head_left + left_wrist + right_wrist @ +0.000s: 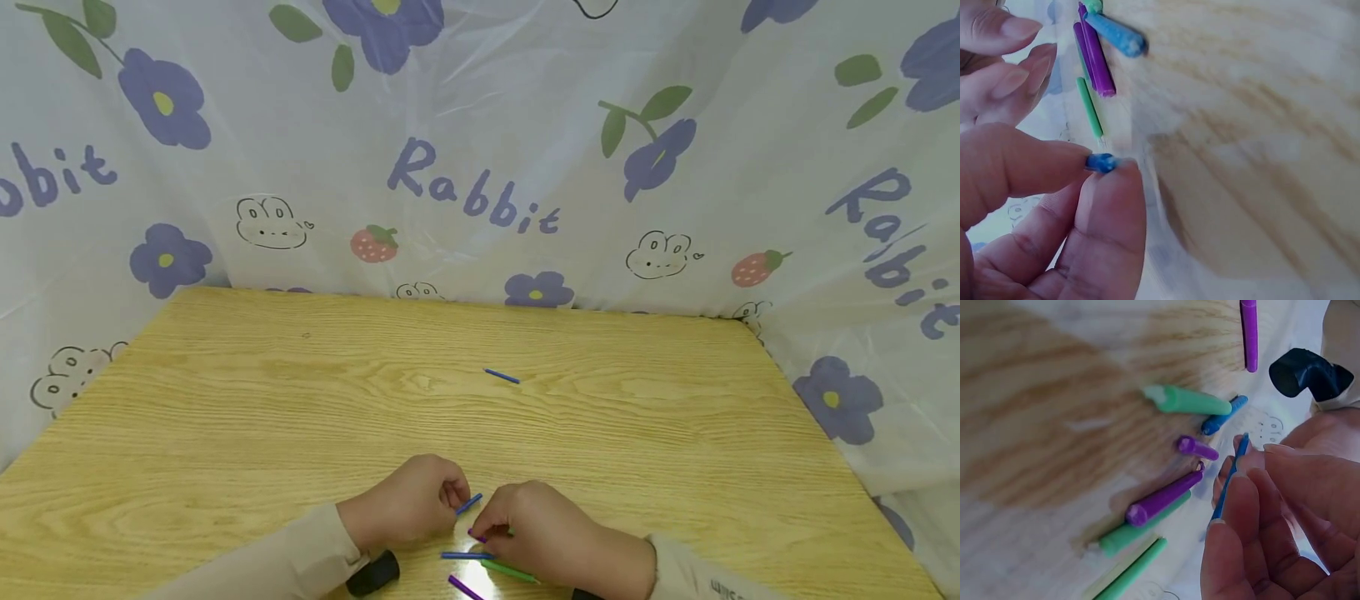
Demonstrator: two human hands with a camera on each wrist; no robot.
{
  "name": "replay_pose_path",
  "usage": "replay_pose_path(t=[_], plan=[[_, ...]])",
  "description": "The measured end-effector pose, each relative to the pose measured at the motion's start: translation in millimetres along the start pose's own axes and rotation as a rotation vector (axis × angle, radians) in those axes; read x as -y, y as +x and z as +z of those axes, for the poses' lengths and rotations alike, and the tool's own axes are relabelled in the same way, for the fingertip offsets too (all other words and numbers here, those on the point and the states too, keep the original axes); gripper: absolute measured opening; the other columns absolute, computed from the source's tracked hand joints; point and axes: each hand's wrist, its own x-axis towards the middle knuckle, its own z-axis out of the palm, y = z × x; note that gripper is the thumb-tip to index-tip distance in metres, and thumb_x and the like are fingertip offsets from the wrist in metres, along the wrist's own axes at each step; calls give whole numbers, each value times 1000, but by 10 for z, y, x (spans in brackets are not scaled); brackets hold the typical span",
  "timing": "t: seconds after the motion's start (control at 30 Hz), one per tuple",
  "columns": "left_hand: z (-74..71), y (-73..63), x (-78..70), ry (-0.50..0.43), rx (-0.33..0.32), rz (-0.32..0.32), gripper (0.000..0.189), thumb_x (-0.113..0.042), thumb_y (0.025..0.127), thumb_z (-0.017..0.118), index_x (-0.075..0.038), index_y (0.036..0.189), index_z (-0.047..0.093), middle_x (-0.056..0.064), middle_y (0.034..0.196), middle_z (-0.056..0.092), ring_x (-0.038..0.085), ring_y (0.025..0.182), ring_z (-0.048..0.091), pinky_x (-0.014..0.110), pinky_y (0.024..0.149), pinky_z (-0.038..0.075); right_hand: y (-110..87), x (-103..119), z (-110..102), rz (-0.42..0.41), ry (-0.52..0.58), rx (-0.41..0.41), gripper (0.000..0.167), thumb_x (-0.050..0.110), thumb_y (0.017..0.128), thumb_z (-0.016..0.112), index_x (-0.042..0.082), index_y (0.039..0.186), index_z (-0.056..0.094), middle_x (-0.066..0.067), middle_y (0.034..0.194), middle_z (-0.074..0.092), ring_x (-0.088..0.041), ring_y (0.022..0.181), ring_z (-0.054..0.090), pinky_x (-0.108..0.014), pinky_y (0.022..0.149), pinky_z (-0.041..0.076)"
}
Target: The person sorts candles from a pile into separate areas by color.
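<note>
Between thumb and fingertip, my left hand point(420, 497) pinches a slim blue candle point(470, 502), its end poking out in the left wrist view. My right hand point(547, 529) hovers close beside it, fingers loosely bent. In the left wrist view, a gap shows between that hand's thumb and fingers point(1013, 81). Under the hands lie another blue candle point(461, 555), a green candle point(512, 572) and a purple candle point(465, 587). A purple candle point(1166, 497) rests against a green one point(1113, 540) in the right wrist view. The right hand partly covers this group from above.
A lone blue candle point(502, 376) lies farther back on the wooden table point(300, 417). Behind and beside the table hangs a white curtain point(487, 108) with flowers and rabbits. A black wrist device point(373, 575) is at the left sleeve point(300, 554).
</note>
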Motion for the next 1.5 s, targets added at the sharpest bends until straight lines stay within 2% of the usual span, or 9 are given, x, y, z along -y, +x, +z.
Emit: replay_pose_path(t=[0.17,0.47,0.77,1.07,1.37,1.5], plan=[[-13,16,25,-1,-17,-5,20,14,71,60,1,83,67,2,79,63,11,69,54,22,62,46,11,13,12,-27,-36,-1,13,-1,80,73,9,89,77,6,87,71,3,84,61,-7,70,45],[-28,47,62,-48,-59,-50,24,16,69,58,1,85,66,3,81,62,15,73,55,24,65,47,54,36,42,-48,-109,50,12,1,82,73,10,89,77,8,86,70,5,82,59,-6,69,43],[-69,83,43,11,-89,-23,21,13,71,62,0,87,67,2,80,63,13,73,56,23,65,47,69,49,71,-69,-141,60,18,-1,81,70,13,88,78,10,86,70,4,85,62,-5,73,42],[-80,151,55,-30,-105,-44,23,13,70,59,1,89,66,2,81,62,15,75,56,24,65,47,93,58,88,-56,-173,105,19,-2,81,70,13,91,78,10,87,69,2,86,63,-6,72,43],[-115,245,33,-20,-171,-65,20,13,74,59,0,89,64,2,80,60,14,75,54,24,66,48,106,66,98,-87,-231,90,21,-1,80,70,17,87,78,12,83,67,7,81,59,-6,68,41],[-141,282,27,-6,-203,-86,20,13,76,58,-1,89,64,2,80,59,14,74,54,26,66,48,115,75,98,-78,-233,110,21,-1,81,70,16,88,78,13,84,67,8,82,58,-6,68,41]])
